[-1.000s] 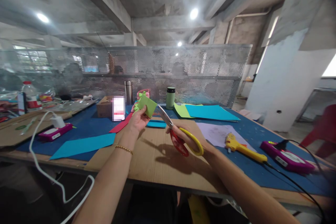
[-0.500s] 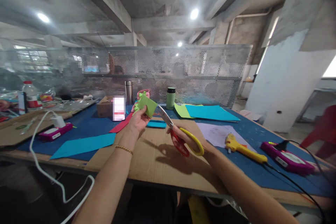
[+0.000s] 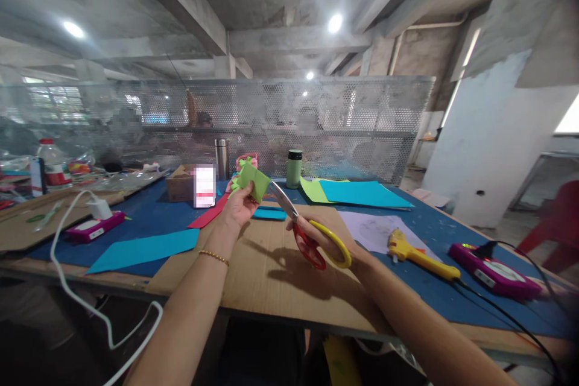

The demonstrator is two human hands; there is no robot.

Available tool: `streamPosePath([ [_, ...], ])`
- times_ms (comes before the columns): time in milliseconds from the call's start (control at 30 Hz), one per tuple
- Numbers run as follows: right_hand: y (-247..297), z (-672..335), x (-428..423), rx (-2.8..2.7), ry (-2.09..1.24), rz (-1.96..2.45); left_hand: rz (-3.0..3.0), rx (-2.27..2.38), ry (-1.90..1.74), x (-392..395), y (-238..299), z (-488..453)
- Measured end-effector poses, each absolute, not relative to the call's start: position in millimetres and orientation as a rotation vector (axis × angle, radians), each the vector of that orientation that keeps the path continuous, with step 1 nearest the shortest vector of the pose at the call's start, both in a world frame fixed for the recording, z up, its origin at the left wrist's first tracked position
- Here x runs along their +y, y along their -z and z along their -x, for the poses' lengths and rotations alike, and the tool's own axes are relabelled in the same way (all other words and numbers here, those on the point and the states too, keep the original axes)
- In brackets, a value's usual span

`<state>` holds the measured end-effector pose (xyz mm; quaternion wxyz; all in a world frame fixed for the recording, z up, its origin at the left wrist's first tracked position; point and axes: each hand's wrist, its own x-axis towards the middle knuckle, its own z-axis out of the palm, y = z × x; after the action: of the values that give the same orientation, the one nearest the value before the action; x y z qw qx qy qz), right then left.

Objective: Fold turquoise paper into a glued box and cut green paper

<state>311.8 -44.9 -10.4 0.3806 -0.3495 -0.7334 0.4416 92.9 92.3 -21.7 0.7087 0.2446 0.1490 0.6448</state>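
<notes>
My left hand (image 3: 242,207) pinches a folded piece of green paper (image 3: 254,182) above the table, thumb on its near face. Its left edge is cut into small lobes. My right hand (image 3: 323,236) grips a pair of scissors (image 3: 284,200) with one red and one yellow handle loop. The blades point up and left, their tips close to the paper's right edge; whether they touch it I cannot tell. Below both hands lies a sheet of brown cardboard (image 3: 266,280). A small blue paper strip (image 3: 270,213) rests behind them on it.
Right of my hands are a yellow glue gun (image 3: 425,258) on purple paper (image 3: 362,232) and a purple power strip (image 3: 495,271). Blue sheets (image 3: 371,193) and a green tumbler (image 3: 294,169) stand or lie behind. To the left are a blue strip (image 3: 145,249) and a cardboard box (image 3: 180,184).
</notes>
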Motion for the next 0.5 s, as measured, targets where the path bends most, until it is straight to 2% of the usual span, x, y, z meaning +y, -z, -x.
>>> streamPosePath([
  [500, 10.1, -311.8, -43.7, -1.874, -1.101, 0.952, -0.474, 0.386, -1.489, 73.9, 8.9, -100.6],
])
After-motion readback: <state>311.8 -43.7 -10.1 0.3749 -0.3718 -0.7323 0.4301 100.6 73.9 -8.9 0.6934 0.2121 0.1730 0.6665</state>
